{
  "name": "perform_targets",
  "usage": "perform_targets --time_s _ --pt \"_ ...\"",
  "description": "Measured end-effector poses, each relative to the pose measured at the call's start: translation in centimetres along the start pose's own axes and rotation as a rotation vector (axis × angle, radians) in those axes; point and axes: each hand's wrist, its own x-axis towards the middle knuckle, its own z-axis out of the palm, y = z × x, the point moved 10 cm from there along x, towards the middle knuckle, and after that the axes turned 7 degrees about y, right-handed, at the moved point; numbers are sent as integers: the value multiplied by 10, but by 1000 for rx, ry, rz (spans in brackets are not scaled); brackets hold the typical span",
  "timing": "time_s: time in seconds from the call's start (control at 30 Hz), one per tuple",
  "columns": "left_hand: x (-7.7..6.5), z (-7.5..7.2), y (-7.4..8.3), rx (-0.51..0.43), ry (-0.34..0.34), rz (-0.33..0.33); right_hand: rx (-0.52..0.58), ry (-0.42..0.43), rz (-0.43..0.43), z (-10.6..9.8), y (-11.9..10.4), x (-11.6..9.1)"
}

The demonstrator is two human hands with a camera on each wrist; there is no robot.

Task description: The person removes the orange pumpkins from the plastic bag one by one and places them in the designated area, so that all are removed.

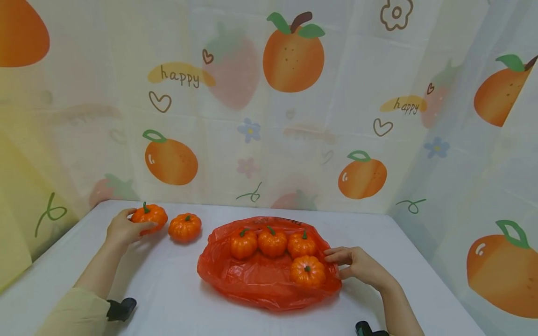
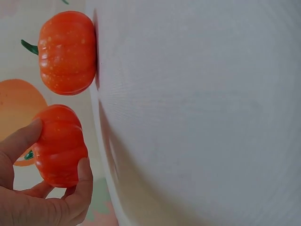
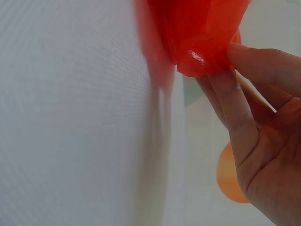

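My left hand (image 1: pixel 124 228) grips a small orange pumpkin (image 1: pixel 150 216) with a green stem, between thumb and fingers. The left wrist view shows this pumpkin (image 2: pixel 60 147) held just off the table. Right beside it, a second pumpkin (image 1: pixel 185 227) sits on the table. In the middle lies a red plastic bag (image 1: pixel 257 279), spread wide with its mouth up. Several pumpkins rest in it, three in a row at the back and one pumpkin (image 1: pixel 307 271) at the front right. At the bag's right rim, my right hand (image 1: pixel 358 266) pinches the plastic (image 3: pixel 200 52) between thumb and fingers.
A white-covered table (image 1: pixel 168 289) carries everything. Behind it and along the sides hangs a pale curtain (image 1: pixel 294 140) printed with fruit, hearts and flowers. Dark straps (image 1: pixel 121 309) show at both wrists.
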Motion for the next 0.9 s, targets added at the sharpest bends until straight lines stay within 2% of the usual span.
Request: perform_targets --time_s 0.53,0.9 --pt "7 3 -20 17 -25 -117 0 -3 2 0 -1 0" --pt "6 6 -24 42 -46 -126 6 -10 -6 0 -1 -1"
